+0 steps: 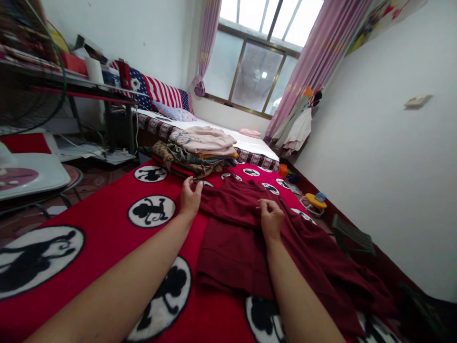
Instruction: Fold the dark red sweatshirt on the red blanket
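Note:
A dark red sweatshirt (228, 243) lies spread on a red blanket (117, 209) patterned with black figures in white circles. Part of it is folded across, and the rest trails to the lower right. My left hand (191, 197) is at its upper left edge, thumb and fingers apart, with nothing visible between them. Over the middle of the sweatshirt, my right hand (272, 220) is closed, its fingers curled and pinched at the cloth. Just beyond my left hand stands a pile of folded clothes (200, 162), topped by a pale pink garment (205, 139).
Behind the pile is a second bed (228, 129) with pillows. A cluttered desk (89, 88) and a white-seated chair (35, 176) stand at the left. At the right are a yellow stool (316, 200), a dark green chair (353, 236) and hanging clothes (296, 126) near the window.

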The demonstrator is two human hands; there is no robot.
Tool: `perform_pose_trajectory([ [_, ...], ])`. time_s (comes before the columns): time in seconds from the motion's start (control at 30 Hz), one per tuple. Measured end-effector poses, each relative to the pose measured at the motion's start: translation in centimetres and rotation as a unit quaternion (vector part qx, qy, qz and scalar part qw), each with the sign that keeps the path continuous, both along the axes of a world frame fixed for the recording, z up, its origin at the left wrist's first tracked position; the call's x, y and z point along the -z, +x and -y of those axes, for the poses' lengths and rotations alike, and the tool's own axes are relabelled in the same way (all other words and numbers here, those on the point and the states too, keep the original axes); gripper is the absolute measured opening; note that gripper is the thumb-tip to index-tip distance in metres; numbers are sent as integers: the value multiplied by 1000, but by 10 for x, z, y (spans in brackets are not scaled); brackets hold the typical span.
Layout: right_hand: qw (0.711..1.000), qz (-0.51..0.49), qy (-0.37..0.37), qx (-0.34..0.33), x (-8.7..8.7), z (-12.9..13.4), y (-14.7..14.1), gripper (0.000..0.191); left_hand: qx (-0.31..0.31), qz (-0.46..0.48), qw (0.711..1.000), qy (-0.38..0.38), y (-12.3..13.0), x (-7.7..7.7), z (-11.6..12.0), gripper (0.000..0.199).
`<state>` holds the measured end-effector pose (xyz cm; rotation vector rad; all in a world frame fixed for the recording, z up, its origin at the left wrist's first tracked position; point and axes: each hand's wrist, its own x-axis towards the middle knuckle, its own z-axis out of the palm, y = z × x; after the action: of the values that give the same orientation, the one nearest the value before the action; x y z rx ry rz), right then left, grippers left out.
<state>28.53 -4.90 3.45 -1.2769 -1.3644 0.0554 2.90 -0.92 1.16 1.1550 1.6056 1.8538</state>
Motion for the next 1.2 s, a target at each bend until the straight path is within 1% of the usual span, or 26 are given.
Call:
perform_pose_trajectory([
  [0.03,999,-6,-4,36,3,-3,12,33,-10,-34,999,-6,0,2,-1,46],
  [0.1,993,-7,-20,116,4,-6,33,31,-30,-94,995,-19,-1,5,-2,54],
  [0.17,982,19,-81,170,1,-5,49,28,-36,-119,992,-38,-5,6,-3,57],
  [0.2,974,36,-132,180,0,-3,54,28,-31,-123,991,-47,-8,7,-4,58],
  [0.27,954,68,-236,171,-2,1,59,30,-14,-128,990,-58,-13,6,-5,61],
  [0.3,944,86,-274,160,-2,3,58,30,-5,-136,989,-62,-15,5,-5,61],
  [0.33,937,104,-296,152,-3,5,56,30,1,-147,987,-63,-17,4,-4,59],
  [0.4,935,136,-290,151,-5,8,50,28,7,-175,983,-63,-18,1,-3,51],
  [0.47,937,157,-258,175,-9,12,45,25,5,-200,978,-54,-20,-1,1,41],
  [0.53,930,168,-256,205,-14,15,43,21,-2,-220,974,-48,-21,-4,5,36],
  [0.63,909,168,-311,220,-17,14,49,27,-51,-270,961,-34,-19,-12,13,36],
  [0.67,910,155,-313,222,-16,13,53,27,-69,-294,953,-16,-16,-15,17,35],
  [0.7,922,128,-295,218,-15,10,57,25,-76,-318,945,11,-9,-19,20,34],
  [0.73,939,89,-261,208,-12,6,61,21,-61,-340,937,44,-1,-22,25,32],
  [0.77,955,47,-222,192,-8,1,65,20,-20,-358,930,81,10,-25,30,29],
  [0.8,967,7,-187,172,-3,-4,68,19,48,-367,922,115,24,-27,36,28],
  [0.83,974,-26,-164,151,2,-9,70,20,132,-376,906,145,38,-28,42,29],
  [0.87,977,-50,-155,135,7,-13,72,21,219,-387,879,170,54,-29,50,32],
  [0.9,977,-65,-158,126,13,-17,73,21,300,-404,844,188,68,-28,57,38],
  [0.93,975,-75,-167,122,18,-21,74,21,365,-426,804,197,82,-26,64,48],
  [0.97,974,-85,-175,118,22,-25,74,20,412,-451,767,196,93,-24,71,58],
  [1.0,972,-93,-183,114,26,-28,76,18,441,-478,737,186,101,-21,76,66],
  [1.03,971,-96,-191,111,28,-31,77,17,457,-503,714,171,107,-19,81,70],
  [1.07,969,-94,-200,109,29,-34,79,15,462,-524,699,155,111,-16,83,70],
  [1.13,966,-72,-225,105,27,-43,83,14,458,-555,681,138,113,-13,86,59],
  [1.2,960,-34,-256,104,20,-54,86,15,453,-570,670,145,111,-11,86,45],
])
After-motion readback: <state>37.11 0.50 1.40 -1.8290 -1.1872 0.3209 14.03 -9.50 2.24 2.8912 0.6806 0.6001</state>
